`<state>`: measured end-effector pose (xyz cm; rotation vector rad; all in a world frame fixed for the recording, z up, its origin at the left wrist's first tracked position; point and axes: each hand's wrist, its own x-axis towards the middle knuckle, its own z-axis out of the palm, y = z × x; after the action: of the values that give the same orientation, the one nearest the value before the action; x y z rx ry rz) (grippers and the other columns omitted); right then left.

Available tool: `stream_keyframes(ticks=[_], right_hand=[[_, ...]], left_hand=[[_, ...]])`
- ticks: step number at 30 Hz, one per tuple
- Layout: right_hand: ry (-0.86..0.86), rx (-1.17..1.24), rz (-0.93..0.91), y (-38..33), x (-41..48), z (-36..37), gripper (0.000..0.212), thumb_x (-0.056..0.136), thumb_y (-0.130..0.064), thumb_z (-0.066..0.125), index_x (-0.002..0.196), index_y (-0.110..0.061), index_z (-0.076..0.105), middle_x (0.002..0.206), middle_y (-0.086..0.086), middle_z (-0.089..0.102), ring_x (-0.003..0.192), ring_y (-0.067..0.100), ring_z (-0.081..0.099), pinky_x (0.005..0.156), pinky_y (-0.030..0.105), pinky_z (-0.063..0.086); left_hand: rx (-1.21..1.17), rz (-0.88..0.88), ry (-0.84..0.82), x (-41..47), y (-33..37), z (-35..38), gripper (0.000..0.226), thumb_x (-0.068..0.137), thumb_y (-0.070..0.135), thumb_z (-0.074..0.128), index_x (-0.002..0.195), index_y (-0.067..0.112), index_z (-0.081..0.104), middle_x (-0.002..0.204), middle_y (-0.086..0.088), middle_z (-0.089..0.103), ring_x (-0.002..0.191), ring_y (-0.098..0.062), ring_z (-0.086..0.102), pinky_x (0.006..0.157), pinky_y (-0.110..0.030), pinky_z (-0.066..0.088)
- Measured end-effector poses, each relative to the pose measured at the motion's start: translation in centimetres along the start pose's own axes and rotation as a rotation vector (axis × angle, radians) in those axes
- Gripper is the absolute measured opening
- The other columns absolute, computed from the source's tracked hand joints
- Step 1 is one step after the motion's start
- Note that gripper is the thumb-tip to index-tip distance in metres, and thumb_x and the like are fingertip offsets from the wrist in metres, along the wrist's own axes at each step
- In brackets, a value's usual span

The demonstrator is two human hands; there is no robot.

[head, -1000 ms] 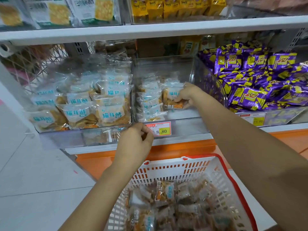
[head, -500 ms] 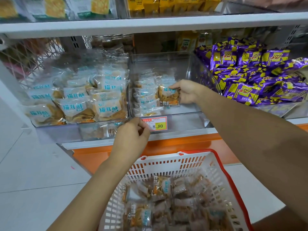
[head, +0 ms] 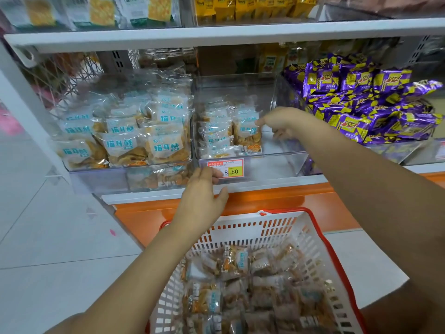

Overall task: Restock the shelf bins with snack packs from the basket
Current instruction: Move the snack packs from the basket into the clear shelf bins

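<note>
The person stands close to the shelving, and low in front of them sits a white slotted plastic basket with a red rim (head: 265,233), heaped with small clear snack packs with pale blue labels (head: 237,261). Their right hand (head: 280,121) reaches into the clear plastic middle bin (head: 240,80) on the shelf. From here its thumb and forefinger look pinched on the top right corner of one clear pack of golden biscuits (head: 246,133), with the remaining fingers curled underneath. That pack stands upright inside the middle bin, at the right end of a short stack of matching packs (head: 214,131) and touching them. The left hand (head: 202,196) rests against the front wall of the same bin. Its fingers lie over the left edge of a red-and-white price label (head: 230,168) that reads 8.80, the thumb spreads out to the right, and it grips nothing. Just beside the middle bin on the left, a second clear bin (head: 101,179) is piled high with the same blue-labelled biscuit packs (head: 144,131). On the right lies a heap of purple and yellow foil packs (head: 361,104). A white shelf board (head: 216,32) runs above all three, carrying yellow packets (head: 252,8). Under the bins an orange strip (head: 265,198) edges the unit, and pale floor tiles (head: 48,249) spread out to the left.
</note>
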<state>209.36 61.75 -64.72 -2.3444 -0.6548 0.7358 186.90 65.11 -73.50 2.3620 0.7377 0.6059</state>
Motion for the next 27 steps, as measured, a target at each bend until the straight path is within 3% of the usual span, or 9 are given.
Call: stream_keyframes(ticks=[3, 6, 8, 12, 16, 19, 21, 23, 27], right_hand=[[0.079, -0.084, -0.046, 0.1, -2.6, -0.6, 0.045, 0.1, -0.022, 0.048, 0.14, -0.001, 0.041, 0.143, 0.017, 0.041, 0.126, 0.032, 0.046, 0.098, 0.038, 0.044], [0.268, -0.048, -0.217, 1.4, -4.5, -1.0, 0.027, 0.094, -0.029, 0.056, 0.1, -0.005, 0.064, 0.094, 0.018, 0.062, 0.087, 0.025, 0.061, 0.077, 0.034, 0.051], [0.321, 0.021, -0.356, 3.0, -5.8, -0.8, 0.03, 0.09, -0.031, 0.06, 0.077, -0.005, 0.062, 0.067, 0.011, 0.051, 0.063, 0.017, 0.05, 0.063, 0.028, 0.044], [0.059, -0.034, -0.419, 7.3, -8.6, 1.4, 0.037, 0.089, -0.034, 0.065, 0.059, -0.013, 0.056, 0.052, -0.001, 0.045, 0.047, 0.007, 0.041, 0.05, 0.022, 0.034], [-0.454, -0.466, -0.286, 13.2, -8.6, 6.2, 0.022, 0.087, -0.03, 0.068, 0.101, -0.014, 0.069, 0.085, -0.01, 0.063, 0.075, 0.005, 0.059, 0.062, 0.013, 0.043], [-0.684, -0.786, -0.071, 18.8, -8.9, 11.3, 0.071, 0.081, -0.023, 0.074, 0.142, -0.013, 0.04, 0.131, 0.002, 0.051, 0.112, 0.02, 0.056, 0.091, 0.029, 0.049], [-0.75, -1.005, -0.03, 22.2, -10.0, 13.9, 0.077, 0.08, -0.02, 0.074, 0.145, -0.009, 0.034, 0.137, 0.011, 0.047, 0.117, 0.026, 0.053, 0.096, 0.034, 0.048], [-0.77, -1.058, 0.002, 24.4, -11.4, 15.1, 0.06, 0.089, -0.014, 0.063, 0.143, -0.01, 0.036, 0.141, 0.013, 0.044, 0.12, 0.026, 0.05, 0.096, 0.033, 0.044], [-0.673, -1.005, -0.085, 27.3, -12.7, 15.6, 0.064, 0.098, -0.02, 0.045, 0.153, -0.018, 0.012, 0.159, 0.011, 0.012, 0.142, 0.028, 0.023, 0.114, 0.041, 0.024]], left_hand=[[-0.007, 0.02, -0.012, -0.4, 0.0, -0.1, 0.034, 0.089, 0.019, 0.06, 0.122, 0.015, 0.053, 0.113, 0.006, 0.046, 0.095, 0.001, 0.043, 0.084, -0.017, 0.038], [0.0, 0.054, -0.034, -1.2, -0.3, -0.6, 0.033, 0.091, 0.019, 0.059, 0.123, 0.015, 0.054, 0.116, 0.006, 0.049, 0.103, -0.002, 0.046, 0.091, -0.023, 0.043], [-0.003, 0.043, -0.059, -2.0, -1.0, -1.1, 0.027, 0.091, 0.017, 0.058, 0.118, 0.015, 0.057, 0.109, 0.007, 0.053, 0.101, -0.005, 0.05, 0.088, -0.023, 0.044], [0.145, -0.027, -0.266, -3.7, -3.1, -1.2, 0.006, 0.092, 0.018, 0.056, 0.09, 0.017, 0.061, 0.083, 0.004, 0.064, 0.079, -0.014, 0.061, 0.068, -0.025, 0.048], [0.384, -0.117, -0.574, -6.6, -7.7, 0.9, 0.02, 0.092, 0.019, 0.051, 0.081, 0.006, 0.062, 0.075, -0.007, 0.064, 0.075, -0.022, 0.063, 0.063, -0.03, 0.047], [0.484, -0.181, -0.773, -9.5, -10.8, 2.1, 0.023, 0.093, 0.02, 0.049, 0.103, 0.005, 0.064, 0.104, -0.01, 0.066, 0.097, -0.023, 0.061, 0.074, -0.029, 0.045], [0.527, -0.203, -0.88, -11.2, -12.2, 2.1, 0.03, 0.096, 0.027, 0.049, 0.12, 0.011, 0.058, 0.121, -0.004, 0.059, 0.11, -0.018, 0.056, 0.082, -0.022, 0.041], [0.559, -0.21, -0.926, -11.9, -13.3, 1.9, 0.035, 0.097, 0.032, 0.048, 0.125, 0.012, 0.055, 0.125, -0.003, 0.057, 0.114, -0.017, 0.053, 0.091, -0.023, 0.041], [0.58, -0.208, -0.957, -11.2, -14.3, 2.0, 0.031, 0.097, 0.032, 0.047, 0.089, 0.006, 0.06, 0.093, -0.006, 0.058, 0.086, -0.018, 0.055, 0.074, -0.027, 0.041]])
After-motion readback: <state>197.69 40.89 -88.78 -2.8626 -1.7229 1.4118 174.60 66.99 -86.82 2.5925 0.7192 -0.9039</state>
